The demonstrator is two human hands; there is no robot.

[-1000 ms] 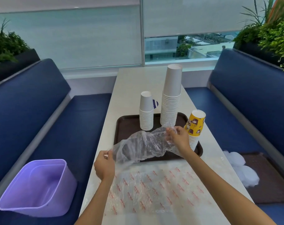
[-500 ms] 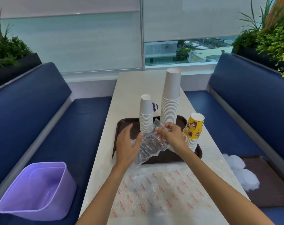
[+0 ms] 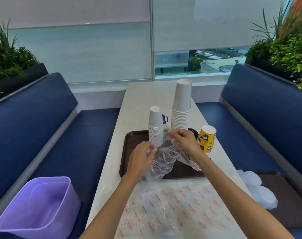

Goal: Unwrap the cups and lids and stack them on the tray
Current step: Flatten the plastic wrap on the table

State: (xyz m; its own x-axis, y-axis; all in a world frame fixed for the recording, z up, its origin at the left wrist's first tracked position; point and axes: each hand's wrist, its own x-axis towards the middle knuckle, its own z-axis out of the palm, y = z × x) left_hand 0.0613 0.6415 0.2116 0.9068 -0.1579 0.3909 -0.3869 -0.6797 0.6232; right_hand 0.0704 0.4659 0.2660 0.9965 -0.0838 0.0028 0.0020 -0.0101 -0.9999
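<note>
Head view: the left hand and right hand, fingers curled, each pinch an end of a crumpled clear wrapper above the brown tray. 3 upturned stacks stand there: short white cup stack, tall white cup stack, and yellow-topped stack at the right edge.

The crumpled clear wrapper veils the foot of the short white cup stack and the middle of the tray. The left hand's fingertips are lost in its folds. The right hand's wrist covers the lower left of the yellow cup stack. A purple-and-white thing behind the short stack is mostly hidden. The printed sheet on the desk runs off the bottom edge, its red print too small to read. The purple bin is cut off at the bottom, and the second tray on the bench at the right.
</note>
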